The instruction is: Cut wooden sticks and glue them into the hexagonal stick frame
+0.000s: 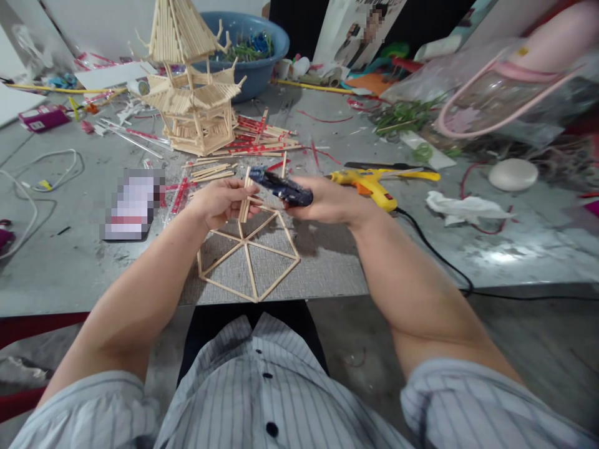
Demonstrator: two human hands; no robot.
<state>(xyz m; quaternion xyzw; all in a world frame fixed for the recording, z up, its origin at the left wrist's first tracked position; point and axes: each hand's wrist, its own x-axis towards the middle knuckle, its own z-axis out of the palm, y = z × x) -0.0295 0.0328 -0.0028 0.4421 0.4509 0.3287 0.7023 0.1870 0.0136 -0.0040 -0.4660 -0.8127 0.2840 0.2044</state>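
Note:
My left hand point(224, 202) is closed on a few thin wooden sticks point(246, 198), pinched upright between thumb and fingers. Wrapped in my right hand point(321, 199) is a dark blue hand tool point(285, 189); it resembles a cutter, but its exact kind is unclear. The tool's far end meets or overlaps the sticks near their upper part. Under both hands lies a flat hexagonal stick frame point(255, 299) with spokes meeting at its centre, its back edge partly hidden by my hands.
A stick pagoda model point(201, 118) stands behind loose sticks point(213, 173) and red wrappers. A yellow glue gun point(369, 187) with a black cord lies to the right, beside a yellow knife point(423, 175). A phone point(132, 202) lies left; a blue basin point(262, 68) stands behind.

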